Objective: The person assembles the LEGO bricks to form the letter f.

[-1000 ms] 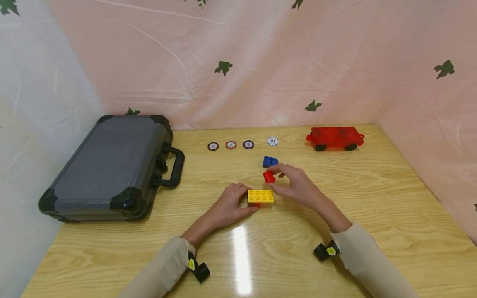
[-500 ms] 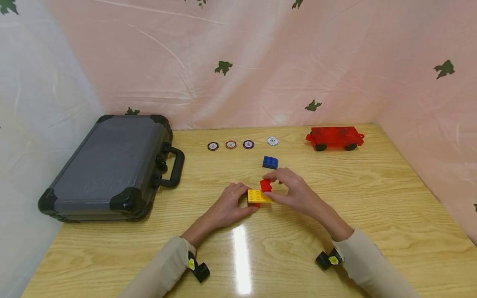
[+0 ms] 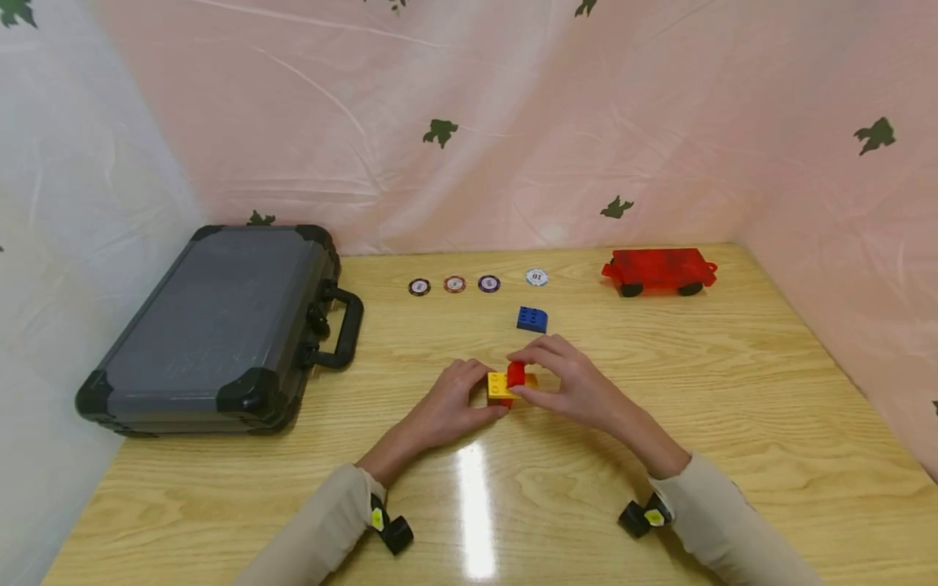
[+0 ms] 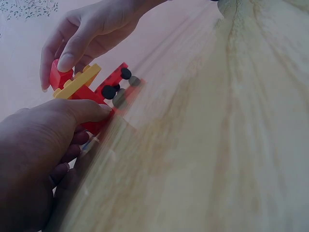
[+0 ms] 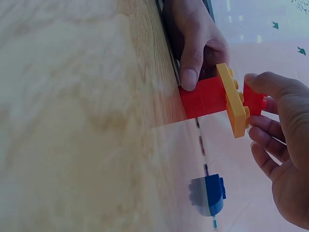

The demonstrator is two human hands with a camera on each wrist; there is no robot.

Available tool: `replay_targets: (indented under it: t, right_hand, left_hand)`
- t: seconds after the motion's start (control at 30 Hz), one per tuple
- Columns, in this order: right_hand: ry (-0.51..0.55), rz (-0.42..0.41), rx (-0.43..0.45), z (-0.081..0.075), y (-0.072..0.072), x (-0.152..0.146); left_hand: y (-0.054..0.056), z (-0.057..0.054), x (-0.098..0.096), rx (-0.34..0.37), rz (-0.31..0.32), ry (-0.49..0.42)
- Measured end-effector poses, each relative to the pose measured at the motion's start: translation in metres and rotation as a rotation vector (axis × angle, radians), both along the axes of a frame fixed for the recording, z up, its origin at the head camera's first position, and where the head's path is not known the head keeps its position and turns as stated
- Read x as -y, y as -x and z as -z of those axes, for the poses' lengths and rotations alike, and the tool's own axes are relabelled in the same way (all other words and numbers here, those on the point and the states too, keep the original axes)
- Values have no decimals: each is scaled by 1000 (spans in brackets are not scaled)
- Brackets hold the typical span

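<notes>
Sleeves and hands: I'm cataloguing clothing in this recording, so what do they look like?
A plain beige fabric left sleeve and matching right sleeve end short of the hands. Each arm carries a small black wrist camera with a yellow marking. The left hand and right hand wear no gloves.

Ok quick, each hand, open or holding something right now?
Left hand: holding the red bricks under the yellow plate.
Right hand: pinching a small red brick above that plate.

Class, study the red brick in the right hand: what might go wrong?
The right hand pinches the red brick at the studs of the yellow plate, so it might seat crooked.

The yellow plate overhangs the red base, so pressing off-centre could tilt it, though the left hand grips the base.
</notes>
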State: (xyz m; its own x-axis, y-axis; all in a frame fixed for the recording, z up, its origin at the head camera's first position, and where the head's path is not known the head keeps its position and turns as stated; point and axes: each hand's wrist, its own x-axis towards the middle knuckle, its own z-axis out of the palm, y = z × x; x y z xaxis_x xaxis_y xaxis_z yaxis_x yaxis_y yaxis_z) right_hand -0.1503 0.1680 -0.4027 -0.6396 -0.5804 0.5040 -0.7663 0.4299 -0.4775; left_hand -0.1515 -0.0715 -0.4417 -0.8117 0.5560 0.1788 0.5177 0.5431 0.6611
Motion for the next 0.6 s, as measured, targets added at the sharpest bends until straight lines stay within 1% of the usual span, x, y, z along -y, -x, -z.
replay_targets:
  t: [0.13,0.37,0.6]
  right_hand:
    - [8,-12,3,1,0,1]
    - [-9,-4,55,2,-2,4]
    - [8,-23,28,3,-1,6]
  left_hand:
    - [1,0,0,1,-1,-3]
    - [1,1,0,2,-2,-5]
    - [0,0,0,11,-7,-4]
